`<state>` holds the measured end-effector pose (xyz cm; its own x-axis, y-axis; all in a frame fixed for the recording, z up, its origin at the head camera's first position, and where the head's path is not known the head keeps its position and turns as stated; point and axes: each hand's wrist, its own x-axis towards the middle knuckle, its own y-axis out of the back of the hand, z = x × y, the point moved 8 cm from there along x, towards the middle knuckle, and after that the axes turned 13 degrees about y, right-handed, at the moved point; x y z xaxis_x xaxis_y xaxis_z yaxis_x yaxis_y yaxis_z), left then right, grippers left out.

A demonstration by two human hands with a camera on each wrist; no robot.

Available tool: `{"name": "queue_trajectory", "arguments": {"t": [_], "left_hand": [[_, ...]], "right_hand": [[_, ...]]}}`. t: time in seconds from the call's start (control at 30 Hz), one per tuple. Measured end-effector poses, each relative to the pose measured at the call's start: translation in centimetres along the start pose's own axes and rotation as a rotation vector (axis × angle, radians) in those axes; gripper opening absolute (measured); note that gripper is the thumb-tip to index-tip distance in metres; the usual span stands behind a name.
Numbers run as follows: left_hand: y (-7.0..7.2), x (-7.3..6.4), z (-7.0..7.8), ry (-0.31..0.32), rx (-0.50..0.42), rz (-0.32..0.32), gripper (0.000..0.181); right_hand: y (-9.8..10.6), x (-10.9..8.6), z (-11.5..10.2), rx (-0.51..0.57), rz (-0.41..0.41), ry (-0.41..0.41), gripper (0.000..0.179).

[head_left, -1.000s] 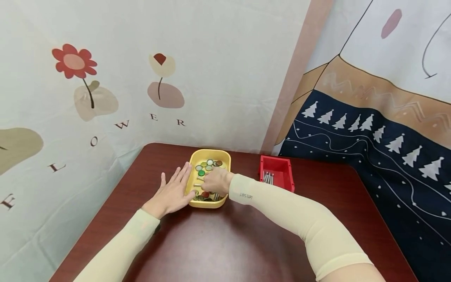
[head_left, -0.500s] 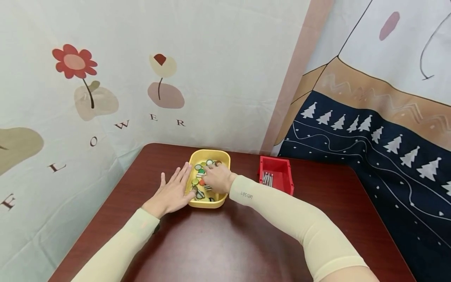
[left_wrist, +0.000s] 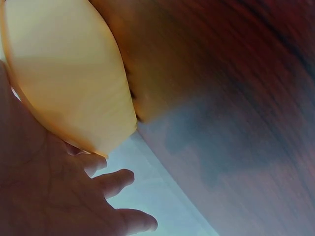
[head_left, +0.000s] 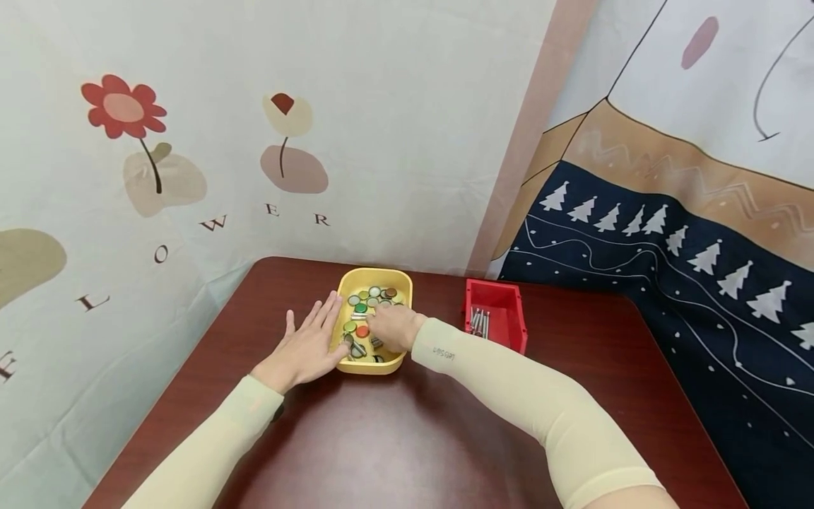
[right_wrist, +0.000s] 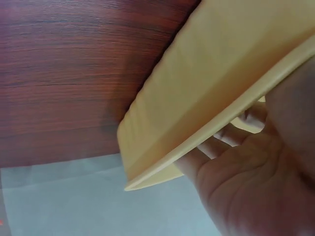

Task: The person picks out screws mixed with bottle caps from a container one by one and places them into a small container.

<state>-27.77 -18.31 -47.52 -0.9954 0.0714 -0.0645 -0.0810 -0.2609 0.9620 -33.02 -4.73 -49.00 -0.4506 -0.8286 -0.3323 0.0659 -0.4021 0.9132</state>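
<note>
A yellow rectangular tub [head_left: 407, 283] stands on the dark red-brown table. Inside it lie several bottle caps, among them a green cap [head_left: 360, 308] and an orange cap [head_left: 362, 331], mixed with silvery bolts or screws. My left hand [head_left: 304, 350] rests along the tub's left side, fingers straight and spread, thumb over the near-left rim. Reaching in over the right rim, my right hand [head_left: 393, 326] has its fingers bent down among the pieces. A silvery bolt [head_left: 359, 317] lies right at its fingertips; I cannot tell whether they pinch it. In the right wrist view the tub's wall hides those fingertips.
Right of the tub stands a red bin [head_left: 505, 318] with several silvery bolts [head_left: 480, 323] in its left part. Behind the table [head_left: 381, 438] hangs a pale cloth with printed flowers, and a dark blue cloth with white trees hangs at the right.
My right hand has shifted within the tub, stirring caps and bolts; the orange cap and the bolts near it now show more fully. My left hand has kept its place at the rim.
</note>
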Motion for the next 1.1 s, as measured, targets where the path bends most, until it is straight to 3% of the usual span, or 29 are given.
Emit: {"name": "queue_trajectory", "arguments": {"t": [0.2,0.27,0.33,0.43,0.63,0.8,0.97,1.1], "left_hand": [[-0.4,-0.4,-0.1,0.006,-0.008,-0.011,0.094],[-0.5,-0.4,0.0,0.003,-0.009,-0.010,0.094],[-0.5,-0.4,0.0,0.000,-0.009,-0.011,0.094],[-0.5,-0.3,0.0,0.003,-0.009,-0.016,0.095],[-0.2,-0.1,0.1,-0.002,-0.005,-0.006,0.095],[-0.1,-0.1,0.2,0.001,-0.006,-0.006,0.095],[0.0,-0.1,0.2,0.007,-0.004,-0.003,0.096],[0.0,-0.1,0.2,0.005,-0.001,-0.001,0.096]], "right_hand": [[-7.3,5.9,1.2,-0.116,0.069,0.023,0.030],[-6.2,5.2,0.6,-0.110,0.051,0.008,0.028],[-5.3,4.8,0.6,-0.080,0.086,0.020,0.024],[-1.5,2.1,0.1,-0.010,0.079,0.041,0.019],[3.2,-1.7,0.7,0.132,0.153,0.065,0.016],[4.4,-2.8,1.4,0.158,0.199,0.081,0.017],[4.5,-3.5,2.5,0.255,0.223,0.062,0.032],[5.0,-4.5,3.3,0.315,0.302,0.053,0.036]]}}
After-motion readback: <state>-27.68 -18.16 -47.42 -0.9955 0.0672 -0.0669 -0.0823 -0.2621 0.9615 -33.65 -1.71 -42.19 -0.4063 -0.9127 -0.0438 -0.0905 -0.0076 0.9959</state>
